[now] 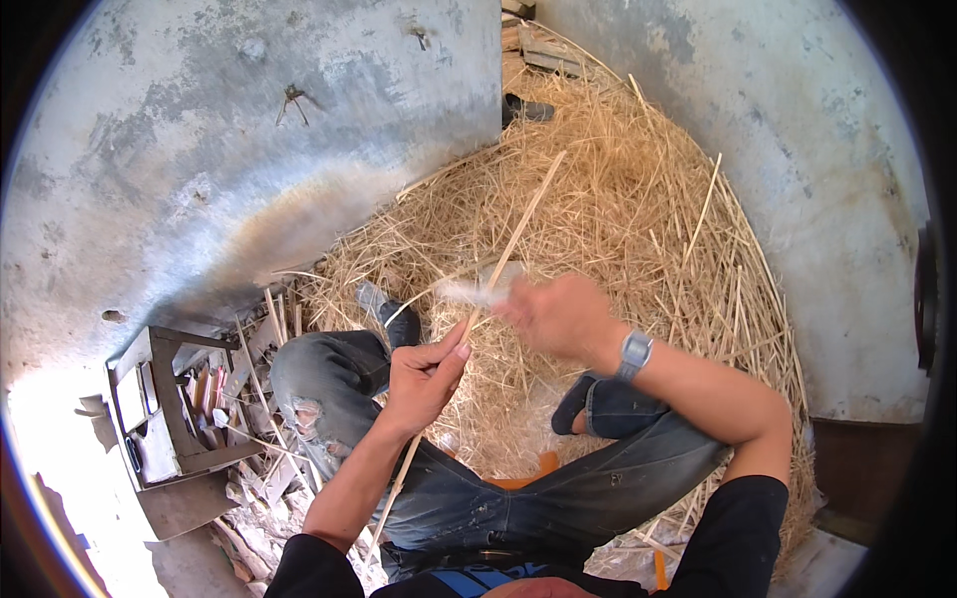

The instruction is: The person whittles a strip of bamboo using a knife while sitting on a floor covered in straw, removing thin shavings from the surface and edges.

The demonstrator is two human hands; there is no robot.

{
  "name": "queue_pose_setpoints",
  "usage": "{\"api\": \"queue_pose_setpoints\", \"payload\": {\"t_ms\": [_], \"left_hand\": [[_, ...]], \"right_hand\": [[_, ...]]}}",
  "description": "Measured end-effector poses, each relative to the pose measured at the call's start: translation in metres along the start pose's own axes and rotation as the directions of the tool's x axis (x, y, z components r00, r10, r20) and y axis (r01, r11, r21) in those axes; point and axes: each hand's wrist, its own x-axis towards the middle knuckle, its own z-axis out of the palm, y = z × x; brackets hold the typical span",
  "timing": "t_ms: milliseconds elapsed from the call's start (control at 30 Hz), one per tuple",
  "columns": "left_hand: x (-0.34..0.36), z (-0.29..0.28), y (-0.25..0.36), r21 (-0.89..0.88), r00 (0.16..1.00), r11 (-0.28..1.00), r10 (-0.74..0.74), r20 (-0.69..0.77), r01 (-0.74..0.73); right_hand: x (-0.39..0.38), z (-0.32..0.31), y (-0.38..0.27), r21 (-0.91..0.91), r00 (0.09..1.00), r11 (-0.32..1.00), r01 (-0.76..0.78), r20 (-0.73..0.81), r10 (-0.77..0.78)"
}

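My left hand pinches a long pale strip of split bamboo or wood between thumb and fingers. The strip runs slantwise from beside my lap up over the shavings. My right hand, smeared by motion, is closed round what looks like a knife, its whitish blade blurred and crossing the strip just above my left fingers. A thin curled sliver stands off to the left of the strip near the blade. The knife's handle is hidden in my right fist.
Pale shavings cover the floor around my feet, with several loose strips along the right. Grey walls rise ahead and on both sides. At the left, a dark wooden box frame holds assorted small items. My bent legs flank the work.
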Motion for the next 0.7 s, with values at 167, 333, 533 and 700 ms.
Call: {"api": "queue_pose_setpoints", "payload": {"t_ms": [167, 333, 533, 700], "left_hand": [[0.005, -0.007, 0.007, -0.077, 0.999, 0.996, 0.038, 0.021, -0.037], [0.005, -0.008, 0.009, -0.142, 0.999, 0.990, 0.028, 0.022, -0.025], [0.006, -0.003, 0.006, -0.146, 0.999, 0.989, 0.014, 0.050, -0.007], [0.005, 0.003, 0.009, -0.197, 0.997, 0.980, 0.003, 0.079, 0.012]], "right_hand": [[0.013, 0.001, 0.026, -0.047, 0.998, 0.997, 0.058, 0.000, -0.058], [0.040, -0.035, 0.105, -0.107, 0.948, 0.948, -0.298, -0.153, 0.281], [0.038, -0.046, 0.064, 0.225, 0.939, 0.931, -0.286, -0.126, 0.319], [0.035, -0.054, 0.048, 0.321, 0.963, 0.919, -0.230, -0.061, 0.262]]}}
